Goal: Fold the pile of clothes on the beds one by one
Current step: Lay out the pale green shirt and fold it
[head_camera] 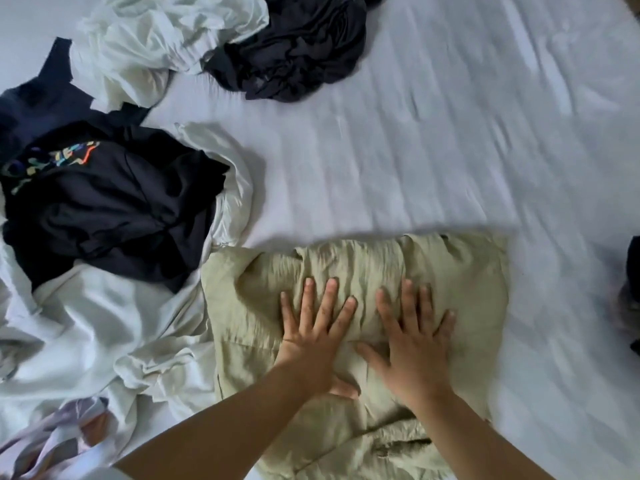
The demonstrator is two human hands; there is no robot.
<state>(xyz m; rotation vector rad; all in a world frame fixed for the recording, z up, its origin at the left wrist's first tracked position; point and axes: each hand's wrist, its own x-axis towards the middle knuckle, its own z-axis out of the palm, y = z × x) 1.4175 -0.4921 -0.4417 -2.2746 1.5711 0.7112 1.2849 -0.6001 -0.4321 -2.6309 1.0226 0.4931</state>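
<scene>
- Bed: white sheet, fills the frame, bare stretch from centre out to 1–3 o'clock.
- White clothes: big crumpled heap at 8–9 o'clock, touching the green garment's left edge; second white bundle at 11 o'clock.
- Green garment: the item in hand, at 5–6 o'clock, flat on bed, partly folded into a rough rectangle. Long axis runs approx. 12-to-6, near end bunched toward the body, far edge fairly straight.
- Black tee w/ coloured print at 9 o'clock, on top of the white heap; dark bundle at 12 o'clock, apart from the rest.
- Left hand: flat on green garment, fingers straight and spread, grasping nothing, pressing down.
- Right hand: same, flat beside the left, fingers splayed toward 12, nothing gripped.
- Key relation: both hands sit mid-garment, side by side, about equally near; unfolded bunched end lies at 6, behind the wrists, so prob. next fold means bringing near end up over toward 12.
- Judged: smoothing step, fold not yet finished; most of pile not yet folded.
</scene>
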